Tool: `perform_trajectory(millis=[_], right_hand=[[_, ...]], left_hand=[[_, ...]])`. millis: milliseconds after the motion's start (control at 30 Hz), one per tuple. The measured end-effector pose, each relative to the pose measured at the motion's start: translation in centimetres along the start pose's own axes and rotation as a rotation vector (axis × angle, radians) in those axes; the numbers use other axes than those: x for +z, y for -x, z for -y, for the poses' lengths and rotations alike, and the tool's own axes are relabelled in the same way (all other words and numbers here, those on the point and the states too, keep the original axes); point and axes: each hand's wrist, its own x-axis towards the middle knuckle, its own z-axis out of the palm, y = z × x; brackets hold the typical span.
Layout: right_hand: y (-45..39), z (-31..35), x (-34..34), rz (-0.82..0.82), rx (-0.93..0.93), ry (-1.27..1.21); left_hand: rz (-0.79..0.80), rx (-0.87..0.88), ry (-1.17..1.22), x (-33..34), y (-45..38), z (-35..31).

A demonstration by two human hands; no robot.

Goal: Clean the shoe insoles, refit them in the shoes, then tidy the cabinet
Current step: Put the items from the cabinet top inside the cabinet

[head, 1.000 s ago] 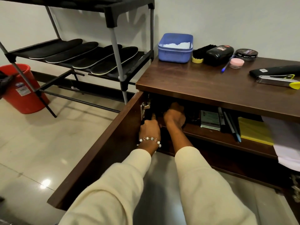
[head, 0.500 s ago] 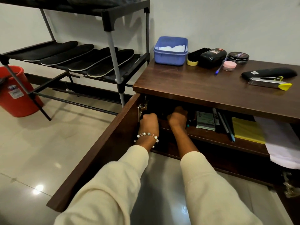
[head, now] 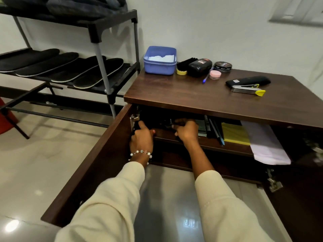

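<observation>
Head view, under the counter (head: 209, 95) lip, cabinet (head: 201, 145) upper shelf, left end: both hands working in shadow.

Risks, judged: a dark item, not identifiable, could be dragged off the shelf edge and drop to the floor, since the grip is made half blind. The pale sheet (head: 267, 144) at 3 o'clock from the hands already overhangs the shelf and may slide out if the pens (head: 214, 128) and yellow pad (head: 235, 134) beside it get nudged. The open door (head: 90, 165) stands close at 9 o'clock; the left wrist could knock its hinge (head: 134, 118).

Left hand (head: 142, 138): fingers curled at the shelf's front edge, against something dark; whether it grips cannot be told.

Right hand (head: 186, 131): fingers bent onto a dark object at 12 o'clock; hold unclear.

Insoles (head: 61, 67): four, lying side by side on the shoe rack (head: 108, 74) at 10 o'clock, not yet refitted.
</observation>
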Motion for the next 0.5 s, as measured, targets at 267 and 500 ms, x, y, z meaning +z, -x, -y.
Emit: perform_trajectory(millis=[267, 500], right_hand=[[5.1, 1.0, -8.0, 0.305, 0.069, 0.042], [7.6, 5.5, -18.8, 0.384, 0.02, -0.065]], left_hand=[[-0.104, 0.437, 0.341, -0.5, 4.3, -2.8], [-0.21, 0.727, 0.584, -2.4, 5.7, -7.1]])
